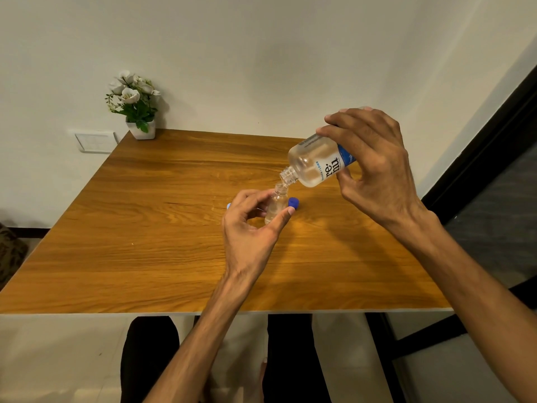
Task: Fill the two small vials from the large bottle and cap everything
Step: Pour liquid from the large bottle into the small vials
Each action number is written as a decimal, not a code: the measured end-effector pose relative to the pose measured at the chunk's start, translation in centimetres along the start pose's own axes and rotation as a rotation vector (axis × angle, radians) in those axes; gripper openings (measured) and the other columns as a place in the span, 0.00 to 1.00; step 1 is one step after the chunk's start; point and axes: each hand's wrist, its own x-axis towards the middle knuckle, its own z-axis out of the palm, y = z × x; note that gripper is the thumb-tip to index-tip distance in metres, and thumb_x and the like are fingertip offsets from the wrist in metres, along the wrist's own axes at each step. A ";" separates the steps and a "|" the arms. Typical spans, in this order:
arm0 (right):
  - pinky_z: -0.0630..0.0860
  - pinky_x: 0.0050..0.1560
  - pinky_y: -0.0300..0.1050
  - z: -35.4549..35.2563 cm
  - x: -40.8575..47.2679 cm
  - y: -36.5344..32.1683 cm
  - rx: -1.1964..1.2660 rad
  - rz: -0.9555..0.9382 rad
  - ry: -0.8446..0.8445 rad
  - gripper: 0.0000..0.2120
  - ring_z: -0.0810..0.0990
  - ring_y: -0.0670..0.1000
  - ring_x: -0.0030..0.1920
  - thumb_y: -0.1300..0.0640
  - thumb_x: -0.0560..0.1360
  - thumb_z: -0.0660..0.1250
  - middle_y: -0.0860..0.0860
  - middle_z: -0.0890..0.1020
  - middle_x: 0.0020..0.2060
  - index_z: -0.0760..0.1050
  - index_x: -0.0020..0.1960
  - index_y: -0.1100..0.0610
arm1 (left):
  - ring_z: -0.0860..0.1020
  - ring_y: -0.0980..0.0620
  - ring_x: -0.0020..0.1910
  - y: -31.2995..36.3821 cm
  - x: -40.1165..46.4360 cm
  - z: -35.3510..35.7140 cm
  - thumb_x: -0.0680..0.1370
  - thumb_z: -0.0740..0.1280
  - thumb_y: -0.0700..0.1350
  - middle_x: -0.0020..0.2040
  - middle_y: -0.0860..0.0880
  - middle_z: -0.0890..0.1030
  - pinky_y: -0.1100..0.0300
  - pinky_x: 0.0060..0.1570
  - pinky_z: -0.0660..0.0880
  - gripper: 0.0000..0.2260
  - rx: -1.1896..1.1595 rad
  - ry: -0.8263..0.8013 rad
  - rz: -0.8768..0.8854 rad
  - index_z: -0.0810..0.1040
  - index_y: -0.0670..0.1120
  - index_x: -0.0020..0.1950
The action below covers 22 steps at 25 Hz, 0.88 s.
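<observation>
Wood-grain bench (145, 242) with a pale front edge, set against a plain white wall; all positions below referenced to the small clear plastic vial (274, 206).

Nearest: left hand (250, 225) closed lightly around the vial, thumb on its near side, fingers curled round the far-left side. Vial stands upright, base apparently on the bench, neck open. Liquid level inside cannot be read with confidence; some clear liquid seems present.

Just right of the vial: small blue screw cap (293, 202) lying on the bench, close to the thumb tip. Pale blue sliver (229, 205) visible left of the vial behind the left fingers; possibly another cap, cannot confirm. Second vial not identifiable in view.

Above and right of the vial: large clear bottle with blue and white label (318, 162), uncapped, gripped round its body by the right hand (374, 167), tipped steeply with its threaded mouth directly over the vial neck, nearly touching.

Procedure note: bottle mouth looks wider than vial neck, so overspill is the likely fault. Keep tilt shallow, let a thin stream run, hold the vial steady and vertical, watch the level near the shoulder and right the bottle before the neck fills.

Farthest, beyond and left: white square pot of white artificial flowers (136, 112) at the bench corner.
</observation>
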 end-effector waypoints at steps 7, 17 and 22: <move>0.65 0.77 0.57 -0.2 0.1 -0.2 0.004 -0.016 0.000 0.27 0.76 0.61 0.72 0.68 0.71 0.71 0.58 0.81 0.68 0.78 0.70 0.61 | 0.83 0.51 0.47 -0.2 0.1 0.2 0.69 0.83 0.41 0.50 0.48 0.84 0.59 0.45 0.81 0.16 -0.002 0.015 -0.007 0.87 0.43 0.56; 0.67 0.76 0.59 -0.1 0.4 -0.1 -0.008 -0.039 -0.007 0.26 0.76 0.61 0.72 0.67 0.72 0.72 0.58 0.81 0.68 0.79 0.70 0.61 | 0.84 0.50 0.48 -0.2 0.0 0.0 0.69 0.83 0.42 0.51 0.48 0.84 0.57 0.47 0.82 0.17 -0.013 0.009 -0.010 0.87 0.42 0.57; 0.68 0.76 0.60 -0.2 0.5 -0.2 -0.009 -0.050 -0.004 0.25 0.76 0.61 0.72 0.68 0.72 0.71 0.58 0.81 0.68 0.79 0.69 0.61 | 0.84 0.50 0.48 -0.1 -0.1 0.1 0.69 0.83 0.41 0.51 0.47 0.85 0.56 0.47 0.82 0.17 -0.011 0.009 -0.010 0.87 0.42 0.56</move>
